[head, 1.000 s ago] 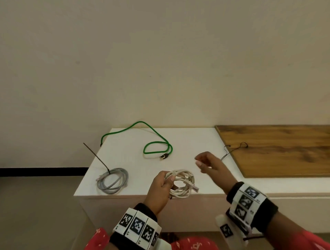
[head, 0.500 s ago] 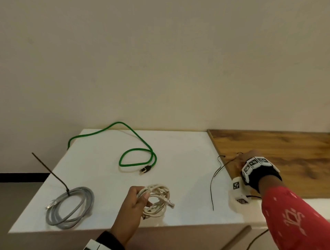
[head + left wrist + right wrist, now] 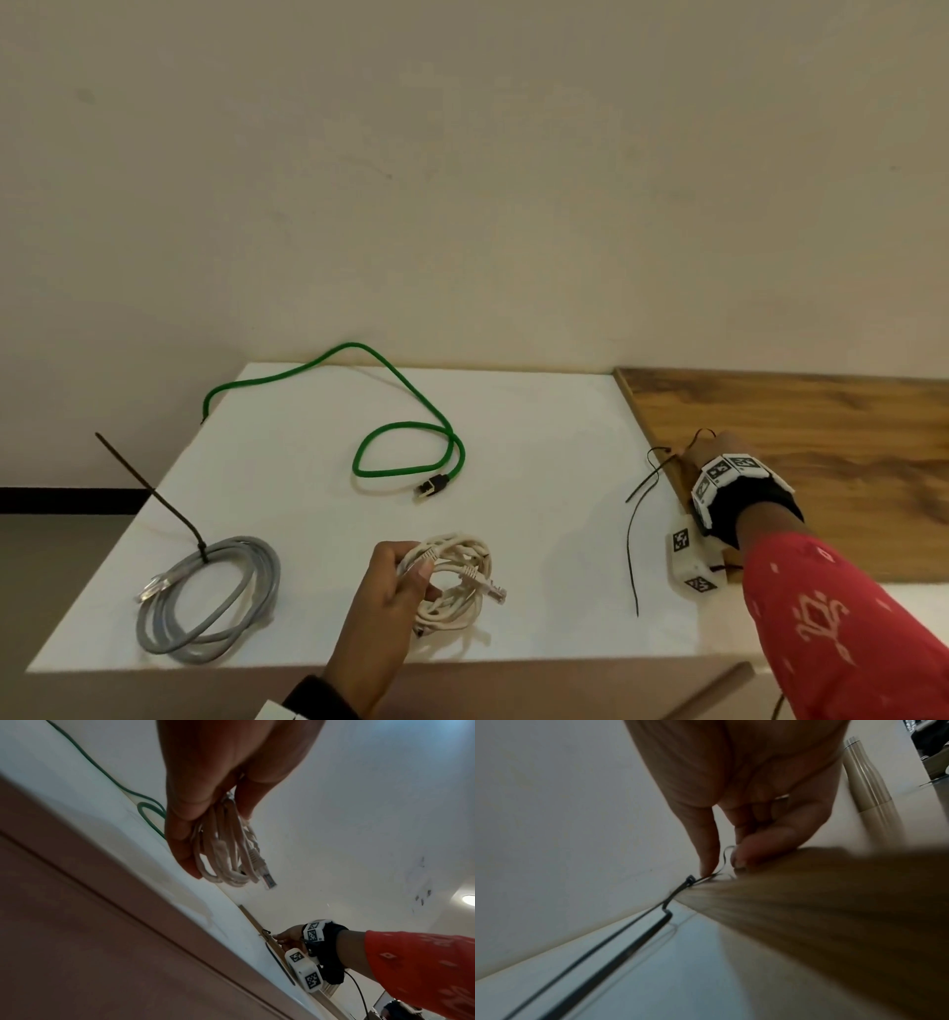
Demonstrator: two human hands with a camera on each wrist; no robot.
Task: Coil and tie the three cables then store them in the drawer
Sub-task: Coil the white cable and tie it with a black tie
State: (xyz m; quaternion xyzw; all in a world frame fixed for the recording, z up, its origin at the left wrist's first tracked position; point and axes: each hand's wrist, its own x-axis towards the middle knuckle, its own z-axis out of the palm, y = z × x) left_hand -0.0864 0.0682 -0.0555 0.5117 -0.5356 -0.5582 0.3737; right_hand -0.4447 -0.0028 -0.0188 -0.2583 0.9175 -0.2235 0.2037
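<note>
My left hand (image 3: 390,586) grips a coiled white cable (image 3: 457,591) just above the white tabletop (image 3: 544,452) near its front edge; in the left wrist view the left hand (image 3: 218,780) has its fingers curled round the white cable's loops (image 3: 226,852). A grey cable (image 3: 210,596) lies coiled at the front left, bound by a black tie that sticks up. A green cable (image 3: 411,447) lies loose at the back. My right hand (image 3: 711,455) rests at the wooden board's edge. There thumb and forefinger of the right hand (image 3: 731,825) pinch a thin black cable tie (image 3: 618,943).
A wooden board (image 3: 821,437) covers the surface on the right. Two black ties (image 3: 634,539) trail from its edge onto the white top. A brown cabinet front (image 3: 77,923) runs below the tabletop. A metal bottle (image 3: 867,780) stands beyond the right hand.
My right hand has left the middle of the table and reached right to the black ties at the board's edge. The left hand still holds the white coil. The view has moved closer.
</note>
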